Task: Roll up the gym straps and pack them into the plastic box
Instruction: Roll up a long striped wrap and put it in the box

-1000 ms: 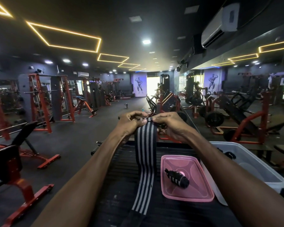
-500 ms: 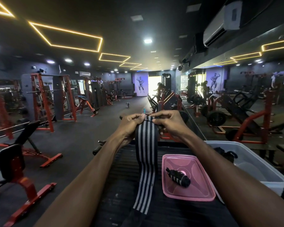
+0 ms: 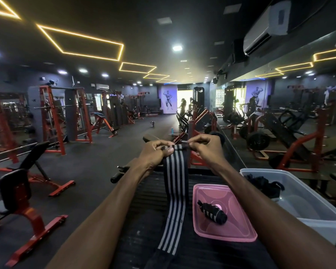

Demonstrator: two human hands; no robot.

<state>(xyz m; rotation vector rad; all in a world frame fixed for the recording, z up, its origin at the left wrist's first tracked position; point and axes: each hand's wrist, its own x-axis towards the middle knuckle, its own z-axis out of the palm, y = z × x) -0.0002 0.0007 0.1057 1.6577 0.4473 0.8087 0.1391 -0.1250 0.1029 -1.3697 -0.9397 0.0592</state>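
Two hands meet at the centre of the frame, both pinched closed on the top edge of a striped gym strap (image 3: 175, 191): the left hand (image 3: 155, 152) with its thumb pressed on the strap's left corner, the right hand (image 3: 204, 147) with its fingers curled over the right corner. From that edge the strap hangs down and trails along the dark tabletop (image 3: 144, 220) toward the bottom of the frame. It looks like soft, light woven elastic that drapes limply, so it should roll best from the held end, kept taut and square so the turns do not skew. Just right of it lies a pink lid (image 3: 239, 230) carrying one rolled strap (image 3: 212, 211). Further right, at the frame's edge, stands the clear plastic box (image 3: 318, 210), with dark items in its far corner, too dim to tell apart.
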